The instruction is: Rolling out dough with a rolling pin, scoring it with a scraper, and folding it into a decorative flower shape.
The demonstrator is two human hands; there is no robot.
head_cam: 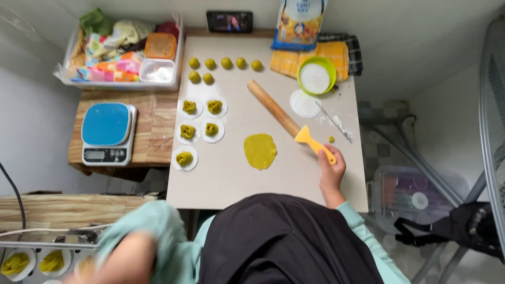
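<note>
Pale tabletop [236, 179] fills the middle of the view, person in black top with mint sleeves leaning over its near edge. Left of it a lower wooden table [155, 123] carries a blue-topped kitchen scale [107, 132], and behind that a white bin [123, 50] stuffed with colourful packets and lidded tubs. At the far edge a flour bag [299, 23] stands upright on a yellow checked cloth [336, 55], a phone [229, 21] propped beside it. Wooden rolling pin [273, 109] lies diagonally mid-table. Green bowl [316, 75] of white flour sits on the cloth, a white floury disc [305, 103] just in front of it. Flat rolled yellow-green dough round [260, 151] lies near the middle, just left of the right hand. Right hand [331, 171] has its grip closed around the orange handle of a yellow scraper [314, 143], blade tip touching the near end of the rolling pin. Left hand [87, 265] is down at lower left, off the tabletop, motion-blurred; cannot tell whether its grip is apart or together or what it touches, though it is near small white dishes [16, 263] with yellow-green pieces. Five folded dough pieces [200, 129] sit on white paper rounds at the left side. Seven small dough balls [225, 63] are lined up at the back in two rows.
</note>
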